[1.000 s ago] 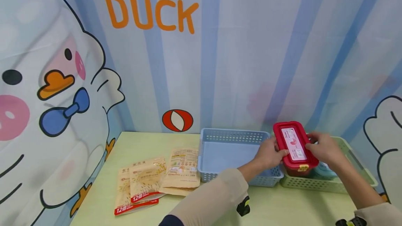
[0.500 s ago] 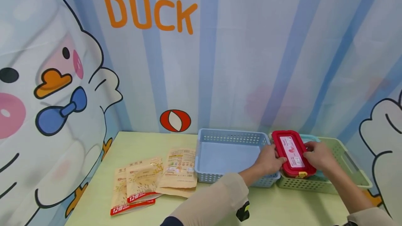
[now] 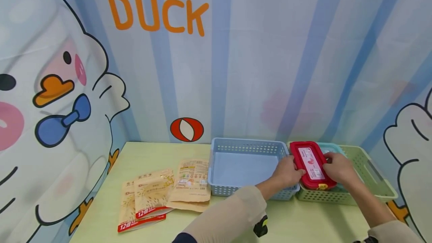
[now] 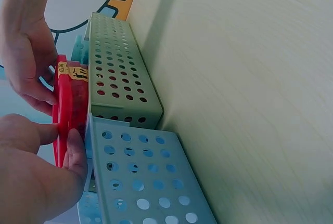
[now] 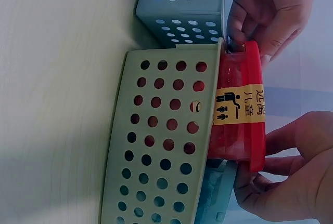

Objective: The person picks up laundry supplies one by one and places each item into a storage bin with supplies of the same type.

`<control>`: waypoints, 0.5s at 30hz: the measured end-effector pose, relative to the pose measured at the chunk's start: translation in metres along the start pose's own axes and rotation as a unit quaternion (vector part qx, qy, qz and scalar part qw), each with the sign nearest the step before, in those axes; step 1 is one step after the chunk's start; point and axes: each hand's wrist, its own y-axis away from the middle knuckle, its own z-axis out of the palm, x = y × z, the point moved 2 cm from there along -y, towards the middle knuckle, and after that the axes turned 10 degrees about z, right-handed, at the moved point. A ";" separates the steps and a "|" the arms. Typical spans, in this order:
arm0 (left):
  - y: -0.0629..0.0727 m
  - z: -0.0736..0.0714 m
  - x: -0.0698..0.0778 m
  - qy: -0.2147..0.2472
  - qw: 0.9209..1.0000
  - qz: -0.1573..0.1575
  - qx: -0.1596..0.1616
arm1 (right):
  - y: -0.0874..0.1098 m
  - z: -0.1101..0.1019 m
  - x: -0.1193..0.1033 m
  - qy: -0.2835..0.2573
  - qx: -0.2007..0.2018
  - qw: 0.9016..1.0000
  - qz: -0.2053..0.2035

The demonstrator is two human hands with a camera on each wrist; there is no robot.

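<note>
You're grasping the red box [image 3: 312, 166] with both hands right now, your left hand [image 3: 287, 171] pinching one long side of the lid and your right hand [image 3: 339, 170] pinching the other, so neither one is hanging free. The box is sitting at the left end of the green basket [image 3: 344, 198], body down inside (red is showing through the holes in the right wrist view), lid poking up past the rim, with a teal container [image 3: 329, 147] right beside it and the blue basket [image 3: 244, 164] on its other side. I can't tell whether its bottom is touching the basket floor. Handling-wise, it's looking like stiff, smooth plastic to me, so I'm guessing it won't squash but could get slippery under fingertips. What's inside isn't showing clearly, so weight's a guess: probably light to middling. That yellow sticker [image 5: 240, 104] is running over the lid edge onto the wall, but I wouldn't be trusting it to keep the lid on. You're gripping mostly by the lid, so I'd be getting some finger on the body below it.
</note>
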 end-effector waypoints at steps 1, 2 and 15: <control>0.000 0.000 0.000 0.001 1.000 -0.002 0.000 | -0.001 0.000 0.000 0.008 0.004 1.000 -0.007; 0.000 0.000 -0.001 0.001 1.000 -0.004 -0.001 | -0.001 0.001 0.000 0.015 0.008 1.000 -0.012; -0.001 0.000 -0.003 -0.007 1.000 -0.005 0.000 | 0.001 0.003 -0.003 0.098 0.045 0.992 -0.059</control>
